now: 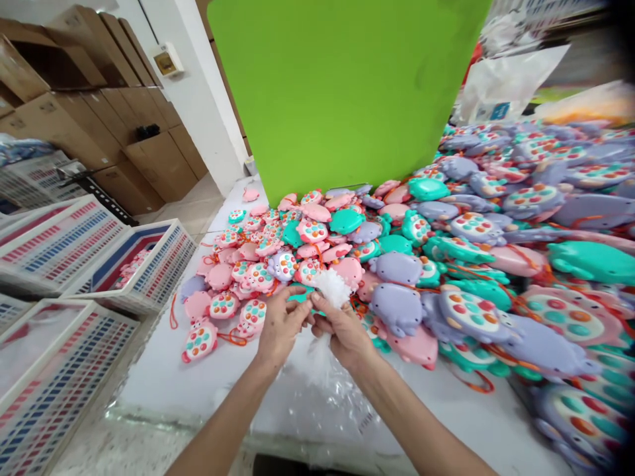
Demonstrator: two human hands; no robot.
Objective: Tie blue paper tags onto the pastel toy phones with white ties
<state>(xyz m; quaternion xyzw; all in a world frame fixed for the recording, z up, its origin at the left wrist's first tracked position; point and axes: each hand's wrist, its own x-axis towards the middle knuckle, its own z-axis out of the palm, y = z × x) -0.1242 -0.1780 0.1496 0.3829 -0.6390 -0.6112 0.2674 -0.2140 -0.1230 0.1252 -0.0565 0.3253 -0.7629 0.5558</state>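
Observation:
My left hand (280, 327) and my right hand (342, 330) meet over the white table (163, 377), fingers pinched together on a bunch of clear plastic bags (331, 289). The bunch fans out white above my fingers and hangs down below them. Just behind my hands a teal toy (300, 295) peeks out. A big heap of pink, purple and teal animal-shaped button toys (397, 264) with orange cords covers the table beyond and to the right. A pink toy (199, 342) lies closest to my left hand.
A green panel (342, 86) stands upright behind the heap. White slatted crates (143, 258) stand left of the table, one with pink toys inside. Brown cartons (99, 99) are stacked at the far left wall. Clear plastic film (327, 410) lies on the table near me.

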